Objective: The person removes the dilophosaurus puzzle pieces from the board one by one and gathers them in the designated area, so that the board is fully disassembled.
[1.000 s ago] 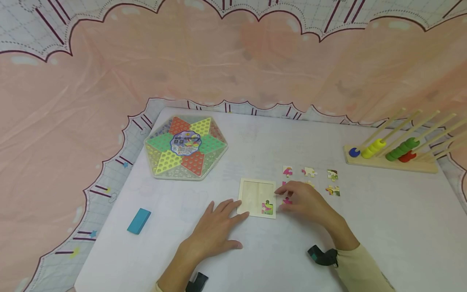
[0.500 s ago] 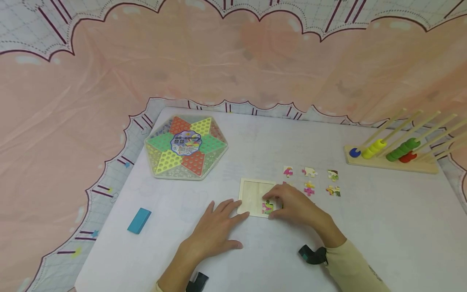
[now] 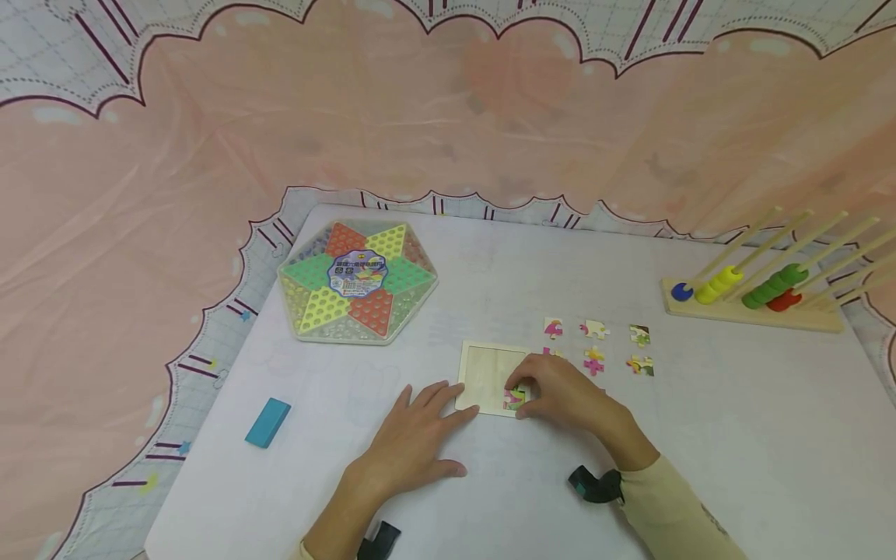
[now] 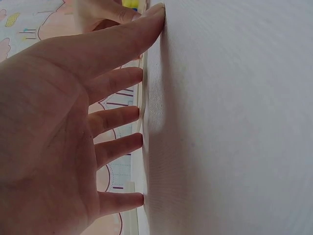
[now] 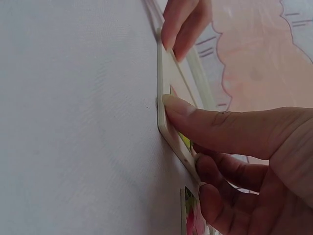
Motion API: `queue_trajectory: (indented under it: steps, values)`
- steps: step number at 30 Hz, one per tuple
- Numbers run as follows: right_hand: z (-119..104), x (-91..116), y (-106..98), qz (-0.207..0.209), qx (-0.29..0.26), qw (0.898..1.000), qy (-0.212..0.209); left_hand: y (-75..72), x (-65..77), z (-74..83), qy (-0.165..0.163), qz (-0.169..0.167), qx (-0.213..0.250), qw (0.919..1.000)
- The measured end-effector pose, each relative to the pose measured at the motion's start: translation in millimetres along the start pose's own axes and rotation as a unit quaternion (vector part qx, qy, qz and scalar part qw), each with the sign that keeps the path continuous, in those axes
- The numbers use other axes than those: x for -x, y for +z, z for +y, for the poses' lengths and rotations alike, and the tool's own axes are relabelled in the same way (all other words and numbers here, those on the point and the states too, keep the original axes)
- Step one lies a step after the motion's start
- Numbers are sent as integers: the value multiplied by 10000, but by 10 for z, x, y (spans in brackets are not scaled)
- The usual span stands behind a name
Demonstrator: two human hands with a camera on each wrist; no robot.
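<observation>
A shallow wooden puzzle tray (image 3: 483, 372) lies mid-table. In its lower right corner sits a pink and green jigsaw piece (image 3: 514, 400). My right hand (image 3: 570, 393) reaches over the tray's right side, with thumb and forefinger bent around this piece. The right wrist view has that thumb (image 5: 183, 110) at the tray's rim and the other fingers curled; the fingertip contact is partly hidden. My left hand (image 3: 409, 439) lies with fingers spread, its fingertips touching the tray's left edge. In the left wrist view, the fingers (image 4: 117, 119) are nearly straight and the palm holds nothing.
Several loose jigsaw pieces (image 3: 594, 367) lie right of the tray, some partly covered by my right hand. A hexagonal star-patterned board game (image 3: 357, 284) stands back left. A blue block (image 3: 267, 423) lies at left, and a wooden peg rack with beads (image 3: 756, 309) at far right.
My right hand has moved left from beside the tray onto its right side, closing around the piece in the corner. The left hand has stayed where it was.
</observation>
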State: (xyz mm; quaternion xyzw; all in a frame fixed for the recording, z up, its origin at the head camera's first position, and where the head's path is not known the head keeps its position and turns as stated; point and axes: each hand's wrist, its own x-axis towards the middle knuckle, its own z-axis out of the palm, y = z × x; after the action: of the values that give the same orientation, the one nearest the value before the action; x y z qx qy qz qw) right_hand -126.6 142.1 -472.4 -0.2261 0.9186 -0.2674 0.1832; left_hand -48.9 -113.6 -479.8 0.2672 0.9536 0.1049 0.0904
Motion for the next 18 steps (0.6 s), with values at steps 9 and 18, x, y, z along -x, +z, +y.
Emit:
queue_trajectory:
  steps: [9,18]
  values:
    - [29,-15,-20,-34,34,9995,-304,-4,-17,4,-57,-109,11,9999]
    - [34,-8,-16,73,9,9990,-445,-13,-12,11,-63,-120,23,9999]
